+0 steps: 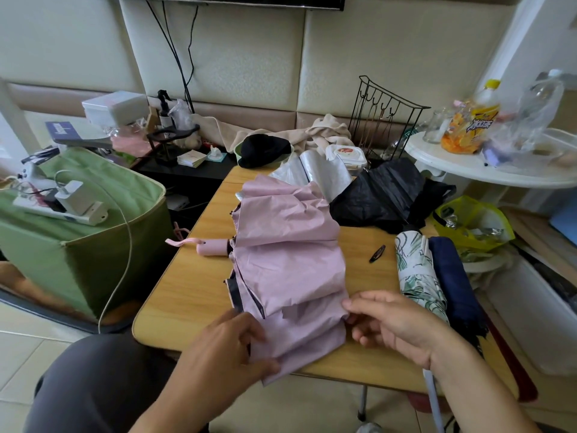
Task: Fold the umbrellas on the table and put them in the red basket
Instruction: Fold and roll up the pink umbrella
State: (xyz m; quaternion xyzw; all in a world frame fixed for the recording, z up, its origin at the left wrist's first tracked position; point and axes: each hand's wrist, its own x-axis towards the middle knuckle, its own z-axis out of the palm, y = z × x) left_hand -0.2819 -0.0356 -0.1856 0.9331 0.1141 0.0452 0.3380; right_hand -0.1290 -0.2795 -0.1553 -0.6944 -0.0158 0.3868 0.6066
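A pink umbrella (pixel 287 245) lies collapsed but unfolded across the wooden table (pixel 193 285), its pink handle (pixel 212 246) pointing left. My left hand (pixel 237 342) pinches the near flap of its canopy at the table's front edge. My right hand (pixel 390 323) pinches the canopy's right edge. A black umbrella (pixel 384 195) and a silver one (pixel 315 173) lie loose at the back of the table. Two folded umbrellas, a white floral one (pixel 416 270) and a navy one (pixel 456 282), stick up at the right over a red rim (pixel 512 367) that looks like the basket.
A small black clip (pixel 377 254) lies on the table right of the pink umbrella. A green fabric box (pixel 93 245) with a charger stands at the left. A white round side table (pixel 487 170) with bottles is at the back right, a yellow bag (pixel 474 226) below it.
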